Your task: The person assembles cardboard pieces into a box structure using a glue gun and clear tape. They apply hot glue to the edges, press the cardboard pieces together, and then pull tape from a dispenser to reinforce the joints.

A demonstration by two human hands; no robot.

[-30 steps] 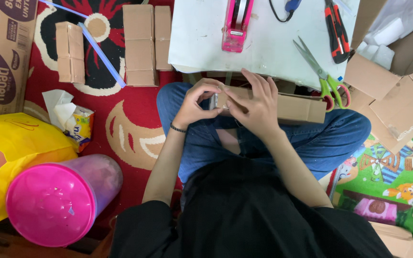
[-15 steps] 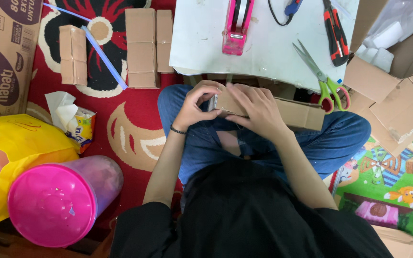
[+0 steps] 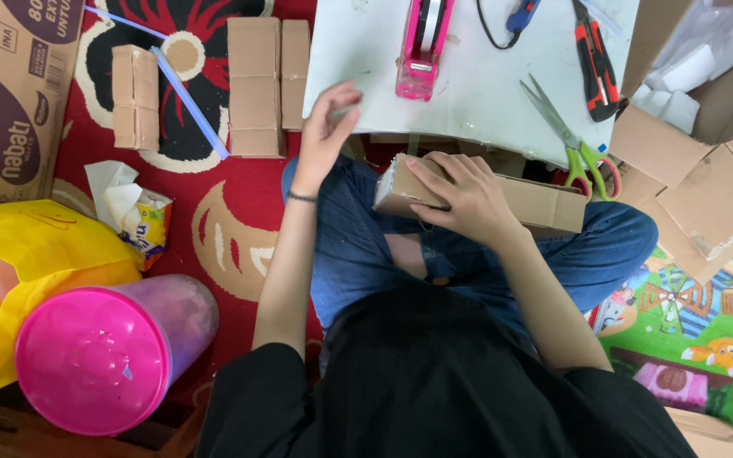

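A long brown cardboard box (image 3: 545,208) lies across my lap, over my blue jeans. My right hand (image 3: 460,197) grips its left end, fingers wrapped over the top. Off the box, my left hand (image 3: 326,127) is raised with its fingers apart and nothing visible in them. Its fingertips are at the near left edge of a white board (image 3: 485,93). On that board sit a pink tape dispenser (image 3: 422,47), green-handled scissors (image 3: 574,144) and an orange and black cutter (image 3: 595,64).
Folded cardboard pieces (image 3: 256,85) and a blue strip (image 3: 188,102) lie on the red patterned rug. A pink-lidded jar (image 3: 103,356), a yellow bag (image 3: 36,254) and a tissue pack (image 3: 133,212) are at left. Cardboard scraps (image 3: 689,195) lie at right, and a large carton (image 3: 10,93) stands far left.
My left hand has let go of the box and lifted up to the board's edge. My right hand has stayed on the box's left end.
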